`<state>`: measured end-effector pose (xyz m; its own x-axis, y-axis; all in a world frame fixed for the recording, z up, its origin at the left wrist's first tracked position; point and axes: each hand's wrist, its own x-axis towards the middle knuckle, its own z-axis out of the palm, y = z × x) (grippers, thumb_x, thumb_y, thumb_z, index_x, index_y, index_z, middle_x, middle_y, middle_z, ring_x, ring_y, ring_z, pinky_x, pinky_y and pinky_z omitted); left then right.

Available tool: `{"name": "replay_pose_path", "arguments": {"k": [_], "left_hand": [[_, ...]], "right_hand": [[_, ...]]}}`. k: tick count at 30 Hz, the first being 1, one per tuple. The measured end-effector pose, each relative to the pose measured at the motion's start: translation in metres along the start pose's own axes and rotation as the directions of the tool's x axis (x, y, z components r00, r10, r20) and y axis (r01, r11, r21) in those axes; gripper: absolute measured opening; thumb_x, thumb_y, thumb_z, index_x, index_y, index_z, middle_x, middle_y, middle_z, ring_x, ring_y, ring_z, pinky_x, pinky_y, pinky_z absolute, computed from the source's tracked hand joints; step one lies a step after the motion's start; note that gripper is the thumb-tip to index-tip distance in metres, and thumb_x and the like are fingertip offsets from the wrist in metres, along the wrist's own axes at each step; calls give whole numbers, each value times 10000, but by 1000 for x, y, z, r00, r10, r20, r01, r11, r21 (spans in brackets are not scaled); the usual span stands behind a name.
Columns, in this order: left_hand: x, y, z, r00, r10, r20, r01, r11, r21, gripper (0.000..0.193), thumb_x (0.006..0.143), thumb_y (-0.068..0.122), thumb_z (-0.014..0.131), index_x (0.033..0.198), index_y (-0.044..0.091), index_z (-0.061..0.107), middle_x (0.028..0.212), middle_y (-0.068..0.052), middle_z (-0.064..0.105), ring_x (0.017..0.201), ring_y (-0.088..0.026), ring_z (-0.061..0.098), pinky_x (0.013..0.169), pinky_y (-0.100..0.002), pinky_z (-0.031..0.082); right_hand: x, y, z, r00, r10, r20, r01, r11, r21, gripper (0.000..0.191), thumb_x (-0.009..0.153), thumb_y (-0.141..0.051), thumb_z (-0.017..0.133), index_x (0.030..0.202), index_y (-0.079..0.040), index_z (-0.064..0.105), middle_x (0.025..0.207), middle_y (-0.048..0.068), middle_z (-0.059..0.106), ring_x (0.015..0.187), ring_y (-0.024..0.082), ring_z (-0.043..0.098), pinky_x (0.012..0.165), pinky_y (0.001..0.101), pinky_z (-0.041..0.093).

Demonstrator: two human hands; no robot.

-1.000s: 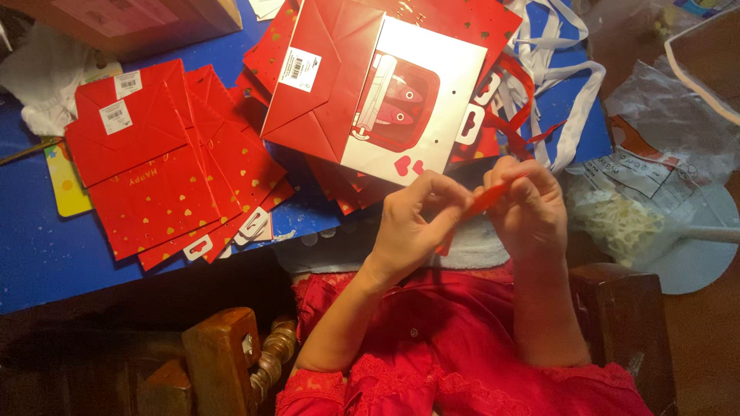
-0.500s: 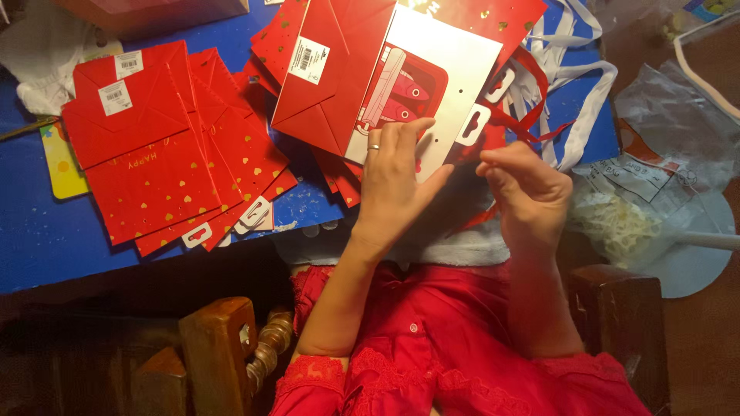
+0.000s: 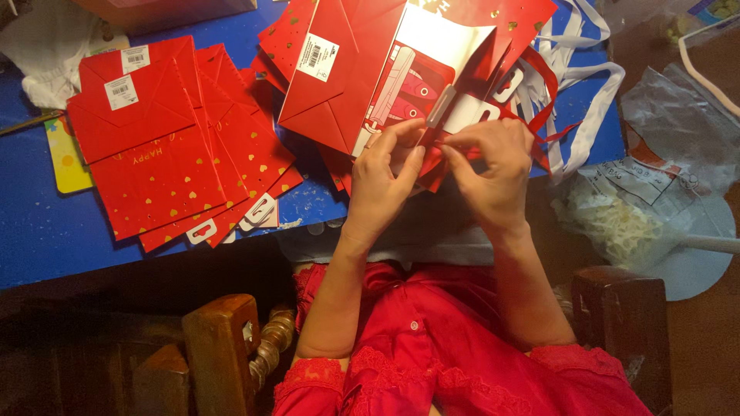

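Observation:
A flat red paper gift bag (image 3: 347, 77) with a white front panel lies on the blue table (image 3: 46, 231) right in front of me. My left hand (image 3: 385, 181) and my right hand (image 3: 493, 173) meet at its near edge. Both pinch a thin red ribbon (image 3: 435, 154) at the bag's top, fingertips almost touching. A white hang tab (image 3: 443, 104) sticks up just above my fingers. More red ribbon loops (image 3: 551, 85) trail off to the right of the bag.
A fanned stack of flat red bags with gold hearts (image 3: 169, 154) lies to the left. White ribbons (image 3: 586, 92) and crumpled plastic wrap (image 3: 663, 177) sit at the right. A wooden chair arm (image 3: 223, 347) stands at lower left, another (image 3: 617, 323) at lower right.
Both hands have moved up from the table's edge onto the near edge of the bag, and my fingers have closed on the ribbon there.

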<state>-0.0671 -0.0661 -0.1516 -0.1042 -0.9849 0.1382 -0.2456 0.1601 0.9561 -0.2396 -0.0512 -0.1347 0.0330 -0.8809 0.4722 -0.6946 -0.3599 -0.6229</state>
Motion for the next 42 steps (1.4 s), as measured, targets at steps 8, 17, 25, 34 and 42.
{"name": "replay_pose_path", "arguments": {"k": [8,17,25,34,42], "left_hand": [[1,-1,2,998,66,-4,-65,995,78,385,931,137,726,1305,89,650,1131,-75,746,1107,-210,698,965,-338,564],[0,3,2,1000,15,9,-15,999,38,430,914,206,759,1311,96,636,1118,-78,719,1054,-204,703,907,-337,577],[12,1,7,988,146,-41,-132,962,237,158,933,211,734,1064,130,774,1003,-36,751,943,-226,676,850,-355,536],[14,5,15,986,134,-101,-102,956,274,103,953,227,720,985,130,725,872,-30,732,834,-237,669,764,-384,515],[17,-6,-3,993,-103,51,108,986,-126,144,1031,208,631,1092,79,651,958,-76,806,922,-160,805,763,-288,611]], "right_hand": [[7,6,1,995,64,81,-55,994,-99,92,891,-152,826,936,-132,749,1019,-9,655,1063,219,559,1016,393,354],[5,13,3,993,73,93,-61,989,-132,144,881,-148,809,968,-76,719,1039,25,643,1040,248,553,1013,402,367],[-1,22,10,994,85,62,-81,995,-57,169,883,-133,777,1029,-60,734,1040,43,647,1010,266,561,969,405,404],[-6,51,9,960,251,124,-271,945,185,289,1004,-306,680,1027,-18,675,949,99,643,947,250,611,862,372,475],[-1,36,14,963,254,85,-266,948,177,280,951,-217,716,1160,-29,709,1013,112,669,954,244,637,866,362,502]]}}
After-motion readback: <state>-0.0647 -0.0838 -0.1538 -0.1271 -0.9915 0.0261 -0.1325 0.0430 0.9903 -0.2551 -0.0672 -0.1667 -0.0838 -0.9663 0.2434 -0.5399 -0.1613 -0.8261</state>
